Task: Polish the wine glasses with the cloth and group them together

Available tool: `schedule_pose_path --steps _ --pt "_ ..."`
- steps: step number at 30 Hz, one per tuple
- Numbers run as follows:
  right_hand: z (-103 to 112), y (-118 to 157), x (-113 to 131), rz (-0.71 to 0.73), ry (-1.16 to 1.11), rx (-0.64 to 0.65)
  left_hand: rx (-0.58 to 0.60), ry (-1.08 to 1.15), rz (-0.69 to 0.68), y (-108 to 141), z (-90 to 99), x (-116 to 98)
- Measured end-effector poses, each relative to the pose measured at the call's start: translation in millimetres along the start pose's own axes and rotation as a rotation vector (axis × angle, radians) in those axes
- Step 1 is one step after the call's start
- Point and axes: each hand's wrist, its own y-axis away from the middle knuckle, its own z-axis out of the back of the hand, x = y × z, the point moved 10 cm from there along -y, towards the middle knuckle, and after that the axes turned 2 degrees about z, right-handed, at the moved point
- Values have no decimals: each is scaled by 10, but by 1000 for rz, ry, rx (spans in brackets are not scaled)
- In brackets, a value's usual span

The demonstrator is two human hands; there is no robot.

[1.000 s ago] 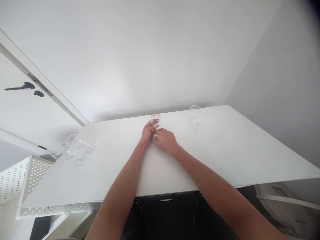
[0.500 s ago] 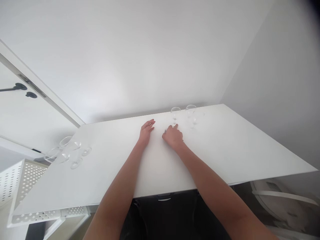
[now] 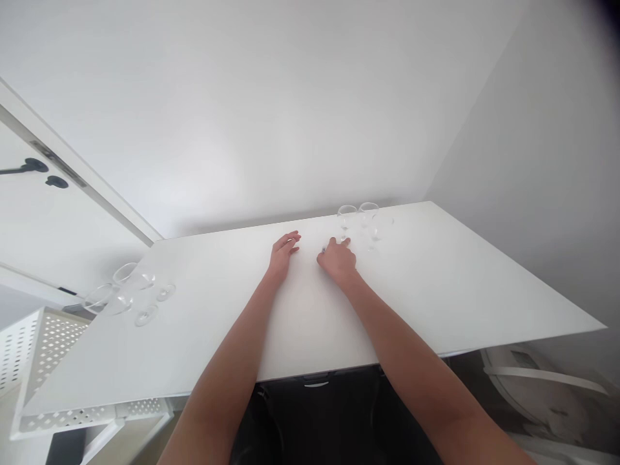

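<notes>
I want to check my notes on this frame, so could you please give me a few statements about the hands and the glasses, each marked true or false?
1. The right hand is at the foot of an upright stemmed glass. True.
2. The left hand holds a glass. False: it rests open on the table.
3. The glasses at the left edge stand upright. False: they lie on their sides.
4. A second upright glass stands just right of the first. True.

The white table point(image 3: 436, 290) is bare on the right and in front. Standing glasses point(image 3: 368, 216) block the back, and tipped glasses point(image 3: 126, 290) crowd the left edge.
</notes>
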Motion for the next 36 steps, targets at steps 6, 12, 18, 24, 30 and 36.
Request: schedule_pose_path --steps 6,12,18,24,30,36 --pt "-10 -45 -19 13 -19 -10 -3 5 -5 4 1 2" --pt "16 30 17 10 14 -30 -20 0 -13 21 -2 -24" --pt "-37 256 269 106 62 -110 -129 -4 -36 25 161 -67" --pt "-129 250 561 386 -9 -99 -301 334 -57 -18 528 -53" --pt "-216 233 787 747 -321 82 -514 551 -205 145 1225 -165" --pt "-231 172 724 705 -514 145 -742 594 -466 566 1963 -379"
